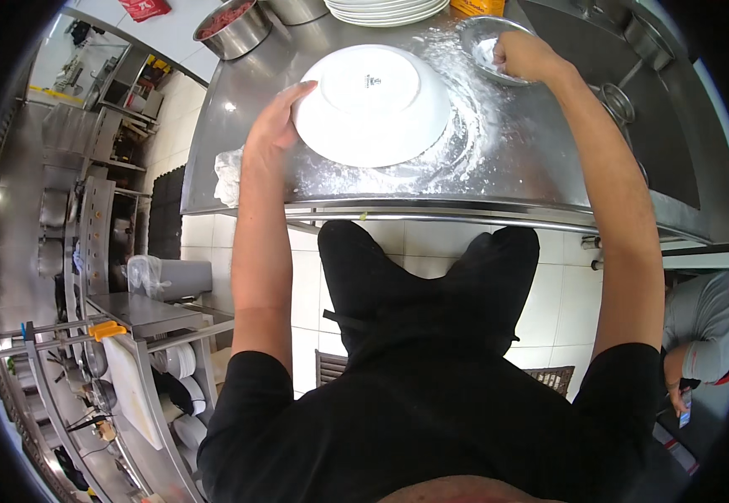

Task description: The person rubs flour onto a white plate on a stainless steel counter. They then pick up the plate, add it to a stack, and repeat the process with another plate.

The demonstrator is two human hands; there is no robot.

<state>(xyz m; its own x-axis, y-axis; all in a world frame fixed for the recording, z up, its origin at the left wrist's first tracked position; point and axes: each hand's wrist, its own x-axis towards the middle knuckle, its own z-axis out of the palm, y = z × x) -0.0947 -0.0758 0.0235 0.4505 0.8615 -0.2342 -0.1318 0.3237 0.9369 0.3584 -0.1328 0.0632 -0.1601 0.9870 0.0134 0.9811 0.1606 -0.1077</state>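
A large white ceramic dish (371, 135) has its underside, with a foot ring and a printed mark, facing me. My left hand (281, 116) grips its left rim, thumb on the outer surface and the other fingers mostly hidden. Over to the right, my right hand (521, 56) reaches into a bowl (493, 25) holding white powder (484, 53). Its fingers are curled down, and whether they hold powder cannot be seen. White powder (474, 126) is scattered over the stainless steel table (528, 151) around and below the dish.
A crumpled white cloth (229, 177) lies by my left forearm. Behind the dish stand a steel pot of raw meat (239, 38) and stacked white plates (386, 12). A sink basin (660, 132) with ladles is at right. Another person (701, 320) is at far right.
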